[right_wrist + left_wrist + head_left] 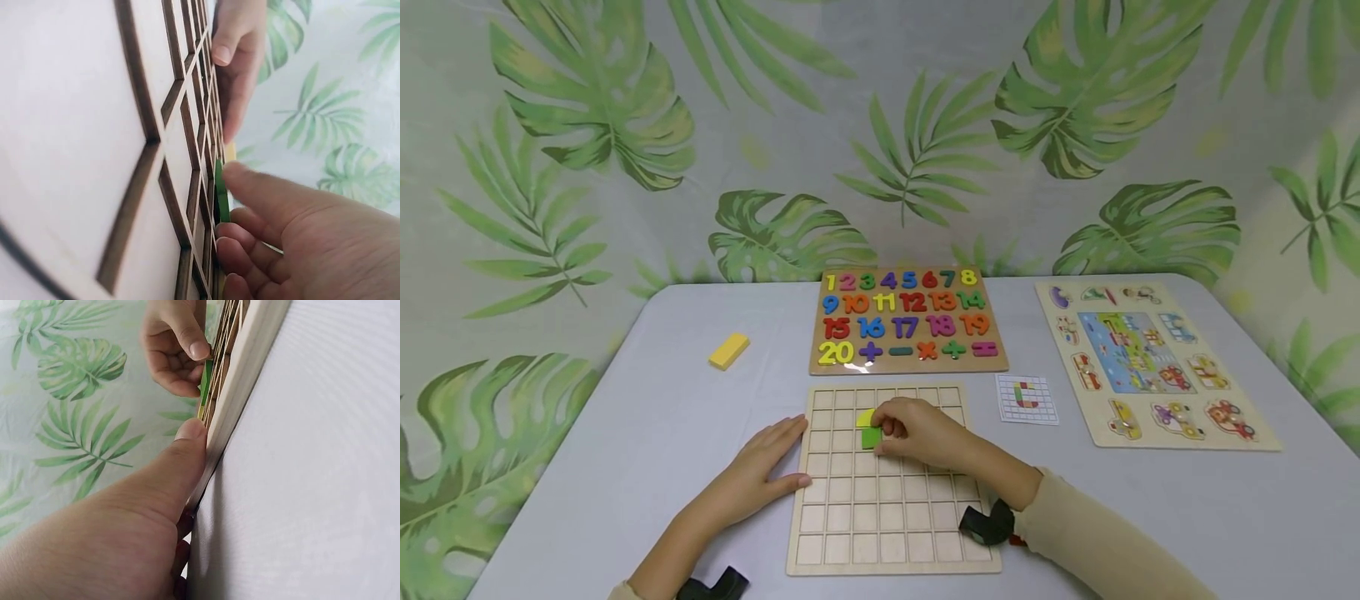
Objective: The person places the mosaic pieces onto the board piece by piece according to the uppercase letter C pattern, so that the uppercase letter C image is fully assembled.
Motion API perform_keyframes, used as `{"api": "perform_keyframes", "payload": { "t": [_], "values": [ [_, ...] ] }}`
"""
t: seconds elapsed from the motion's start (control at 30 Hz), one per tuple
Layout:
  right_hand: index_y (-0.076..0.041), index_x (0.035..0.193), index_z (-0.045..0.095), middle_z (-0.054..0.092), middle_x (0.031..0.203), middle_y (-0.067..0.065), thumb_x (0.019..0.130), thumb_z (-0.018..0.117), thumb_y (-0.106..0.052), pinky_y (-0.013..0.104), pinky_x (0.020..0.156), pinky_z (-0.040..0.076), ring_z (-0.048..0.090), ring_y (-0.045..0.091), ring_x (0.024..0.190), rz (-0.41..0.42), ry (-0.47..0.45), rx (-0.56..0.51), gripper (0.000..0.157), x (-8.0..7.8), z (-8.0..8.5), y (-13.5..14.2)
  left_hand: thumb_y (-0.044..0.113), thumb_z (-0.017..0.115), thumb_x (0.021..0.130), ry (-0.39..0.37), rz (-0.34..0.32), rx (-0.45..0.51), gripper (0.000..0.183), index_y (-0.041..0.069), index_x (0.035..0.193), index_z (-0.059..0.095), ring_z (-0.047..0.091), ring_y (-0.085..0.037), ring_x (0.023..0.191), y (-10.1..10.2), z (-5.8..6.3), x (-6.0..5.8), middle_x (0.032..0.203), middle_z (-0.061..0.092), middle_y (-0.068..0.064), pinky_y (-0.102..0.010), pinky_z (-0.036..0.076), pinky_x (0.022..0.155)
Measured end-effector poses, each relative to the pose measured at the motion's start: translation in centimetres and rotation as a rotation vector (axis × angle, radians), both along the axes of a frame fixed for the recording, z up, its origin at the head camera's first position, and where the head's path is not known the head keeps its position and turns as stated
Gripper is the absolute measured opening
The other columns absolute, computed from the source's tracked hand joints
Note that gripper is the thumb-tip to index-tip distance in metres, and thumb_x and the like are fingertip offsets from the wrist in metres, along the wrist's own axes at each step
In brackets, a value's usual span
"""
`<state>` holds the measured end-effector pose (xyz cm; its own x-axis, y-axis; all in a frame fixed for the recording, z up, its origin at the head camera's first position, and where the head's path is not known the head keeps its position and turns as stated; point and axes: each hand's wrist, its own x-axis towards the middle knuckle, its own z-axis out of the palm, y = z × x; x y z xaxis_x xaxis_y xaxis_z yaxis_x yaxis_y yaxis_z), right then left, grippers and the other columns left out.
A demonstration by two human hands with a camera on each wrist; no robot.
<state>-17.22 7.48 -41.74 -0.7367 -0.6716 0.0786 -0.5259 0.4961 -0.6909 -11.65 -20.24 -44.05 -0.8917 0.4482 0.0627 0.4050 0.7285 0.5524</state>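
Note:
My right hand (pixel 917 432) is over the grid board (pixel 891 521), pinching a green square tile (pixel 870 438) at its right side. In the right wrist view the tile (pixel 221 194) is slightly tilted against the grid, between thumb and fingers. A yellow piece with a rounded corner (pixel 865 417) lies in the cell just beyond it, partly covered by the fingers. My left hand (pixel 752 467) rests at the board's left edge with fingers extended; its thumb (pixel 191 429) touches the rim.
Behind the board lies a number puzzle (pixel 891 329). A small pattern card (pixel 1027 400) and a picture puzzle (pixel 1150 362) are to the right. At the back left is a yellow block (pixel 728 352). A leaf-print cloth (pixel 925 125) hangs behind the table.

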Motion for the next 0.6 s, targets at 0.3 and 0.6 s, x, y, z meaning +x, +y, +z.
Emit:
{"api": "perform_keyframes", "payload": {
  "t": [0.3, 0.6],
  "values": [
    [-0.01, 0.1, 0.06, 0.051, 0.078, -0.008, 0.082, 0.066, -0.014, 0.021, 0.061, 0.043, 0.047, 0.008, 0.071, 0.008, 0.019, 0.015, 0.02, -0.01, -0.03, -0.07, 0.049, 0.059, 0.081, 0.026, -0.006, 0.01, 0.078, 0.007, 0.14, 0.031, 0.023, -0.031, 0.131, -0.04, -0.07, -0.02, 0.143, 0.03, -0.011, -0.051, 0.019, 0.103],
    [-0.014, 0.095, 0.063, 0.05, 0.075, -0.007, 0.082, 0.068, -0.021, 0.021, 0.058, 0.04, 0.045, 0.01, 0.069, 0.016, 0.058, 0.102, 0.016, 0.02, 0.48, -0.65, 0.05, 0.058, 0.081, -0.007, 0.003, 0.018, 0.078, 0.01, 0.141, 0.03, 0.02, -0.028, 0.132, 0.05, 0.0, 0.03, 0.144, 0.028, -0.008, -0.05, 0.018, 0.104]
  ]
}}
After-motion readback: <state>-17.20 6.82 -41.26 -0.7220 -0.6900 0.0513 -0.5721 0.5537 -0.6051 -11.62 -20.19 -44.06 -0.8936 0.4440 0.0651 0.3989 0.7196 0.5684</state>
